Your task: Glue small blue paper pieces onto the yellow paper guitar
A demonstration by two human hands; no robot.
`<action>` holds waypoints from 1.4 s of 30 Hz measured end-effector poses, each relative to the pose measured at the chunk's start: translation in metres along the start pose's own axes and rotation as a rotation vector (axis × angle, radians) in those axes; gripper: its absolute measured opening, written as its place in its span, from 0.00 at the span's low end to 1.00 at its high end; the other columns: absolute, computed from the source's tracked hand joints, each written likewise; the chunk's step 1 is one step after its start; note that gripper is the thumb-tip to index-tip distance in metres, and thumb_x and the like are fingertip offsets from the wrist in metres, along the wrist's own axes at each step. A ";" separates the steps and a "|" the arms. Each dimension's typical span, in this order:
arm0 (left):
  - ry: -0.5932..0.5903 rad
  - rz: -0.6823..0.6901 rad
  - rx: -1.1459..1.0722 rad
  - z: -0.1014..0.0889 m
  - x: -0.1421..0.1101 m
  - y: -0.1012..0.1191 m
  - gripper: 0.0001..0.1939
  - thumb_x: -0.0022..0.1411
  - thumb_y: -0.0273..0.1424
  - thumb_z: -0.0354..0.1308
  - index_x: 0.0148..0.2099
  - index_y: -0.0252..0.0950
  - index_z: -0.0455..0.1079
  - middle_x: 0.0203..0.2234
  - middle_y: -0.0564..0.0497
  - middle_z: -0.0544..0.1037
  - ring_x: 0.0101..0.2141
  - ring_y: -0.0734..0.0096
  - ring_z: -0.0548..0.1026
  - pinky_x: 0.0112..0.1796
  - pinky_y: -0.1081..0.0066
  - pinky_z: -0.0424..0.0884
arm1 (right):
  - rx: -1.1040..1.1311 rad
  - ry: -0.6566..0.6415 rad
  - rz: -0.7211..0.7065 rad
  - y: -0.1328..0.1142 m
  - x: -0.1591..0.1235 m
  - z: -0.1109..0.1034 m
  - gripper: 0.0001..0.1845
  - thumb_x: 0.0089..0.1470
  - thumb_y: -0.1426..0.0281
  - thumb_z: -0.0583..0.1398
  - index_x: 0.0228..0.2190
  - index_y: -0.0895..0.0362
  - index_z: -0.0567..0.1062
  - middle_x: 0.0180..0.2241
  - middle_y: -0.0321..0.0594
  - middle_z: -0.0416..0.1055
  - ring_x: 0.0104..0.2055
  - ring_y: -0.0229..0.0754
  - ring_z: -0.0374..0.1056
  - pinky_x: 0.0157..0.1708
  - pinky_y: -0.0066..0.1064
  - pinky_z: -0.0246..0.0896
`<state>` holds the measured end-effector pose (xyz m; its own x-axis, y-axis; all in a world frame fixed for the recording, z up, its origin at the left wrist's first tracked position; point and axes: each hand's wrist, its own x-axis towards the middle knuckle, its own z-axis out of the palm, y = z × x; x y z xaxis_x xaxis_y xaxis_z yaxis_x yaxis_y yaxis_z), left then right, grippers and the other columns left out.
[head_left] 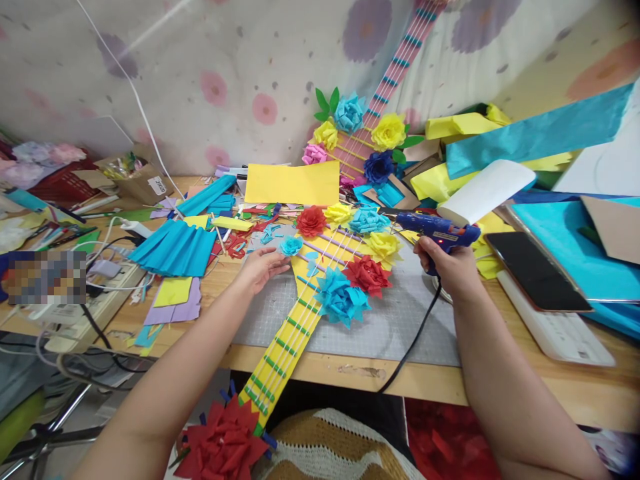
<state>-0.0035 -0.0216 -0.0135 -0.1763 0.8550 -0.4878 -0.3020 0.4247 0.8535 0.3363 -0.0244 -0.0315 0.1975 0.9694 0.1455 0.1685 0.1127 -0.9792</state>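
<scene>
My right hand is wrapped round the handle of a blue hot glue gun, whose nozzle points left over the paper flowers. My left hand, fingers stretched out, is beside a small light-blue paper flower at the left edge of a yellow paper guitar. White strings and green strips run along the guitar's neck. Its body carries a red flower, a large blue flower, another red flower and yellow ones. A large red flower is at the neck's near end.
Under the guitar lies a grey cutting mat. A pink paper guitar leans at the back. Pleated blue paper and a power strip are left; a phone is right. The gun's black cord crosses the table edge.
</scene>
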 end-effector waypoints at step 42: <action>0.023 -0.196 -0.240 0.001 0.000 0.008 0.08 0.65 0.26 0.45 0.39 0.30 0.65 0.25 0.46 0.74 0.27 0.67 0.79 0.28 0.72 0.77 | 0.005 -0.002 -0.025 0.007 0.003 -0.002 0.17 0.48 0.56 0.64 0.20 0.55 0.72 0.14 0.32 0.62 0.15 0.32 0.55 0.15 0.27 0.51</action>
<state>-0.0052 -0.0176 -0.0067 -0.1131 0.7560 -0.6448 -0.5443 0.4957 0.6767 0.3404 -0.0213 -0.0378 0.1910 0.9668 0.1700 0.1683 0.1384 -0.9760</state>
